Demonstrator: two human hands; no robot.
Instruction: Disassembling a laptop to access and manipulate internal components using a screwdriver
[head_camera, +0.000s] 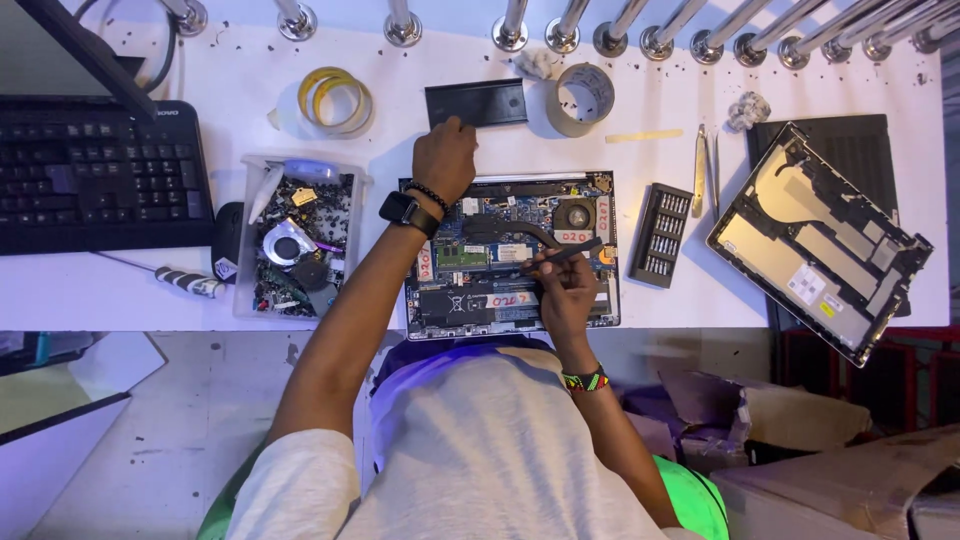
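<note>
From up here I cannot make out much under my right hand (566, 292): its fingers are curled tight round a thin black tool (567, 254), whose tip lies over the board near the round black fan (574, 214), and the knuckles hide whatever sits beneath them. The opened laptop base with its blue circuit board and silver rim (510, 250) lies on the white table (660, 290) right in front of me, its near edge partly lost behind my shirt. My left hand (445, 160) reaches beyond the laptop's far edge, fingertips bent down on the near edge of a flat black rectangular slab (477, 102); I cannot tell whether they pinch it or only press. To my left stands a clear plastic tub of loose parts (297, 240). To my right lie a black screwdriver-bit case (661, 234) and a removed grey laptop cover (818, 240), tilted over the table's edge.
</note>
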